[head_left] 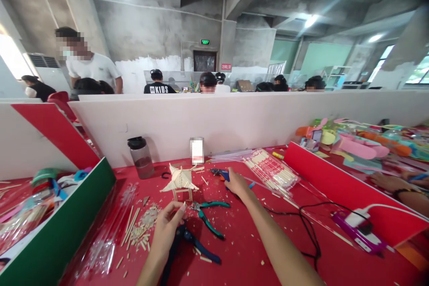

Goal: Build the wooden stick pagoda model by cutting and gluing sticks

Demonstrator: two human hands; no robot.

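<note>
My left hand [168, 221] is closed in a pinch, with what looks like a small pale stick piece [184, 204] at its fingertips. It is just in front of a little pavilion model [181, 180] built of wooden sticks, with a pointed roof on thin legs. My right hand [237, 183] is wrapped around a blue hot glue gun [225, 174], whose nozzle points left toward the model. Between my hands lie green-handled pliers [214, 204] with their handles spread. Dark-blue-handled cutters [201, 248] rest beside my left hand, partly covered by it.
Stick offcuts [144, 228] and plastic wrapping [103, 241] lie left. Bundled sticks [271, 170] are at back right. A bottle [140, 158] and a blurred white upright object [197, 149] stand behind. A black cable [306, 223] runs to a purple power strip [360, 234]. Dividers [335, 183] border the table.
</note>
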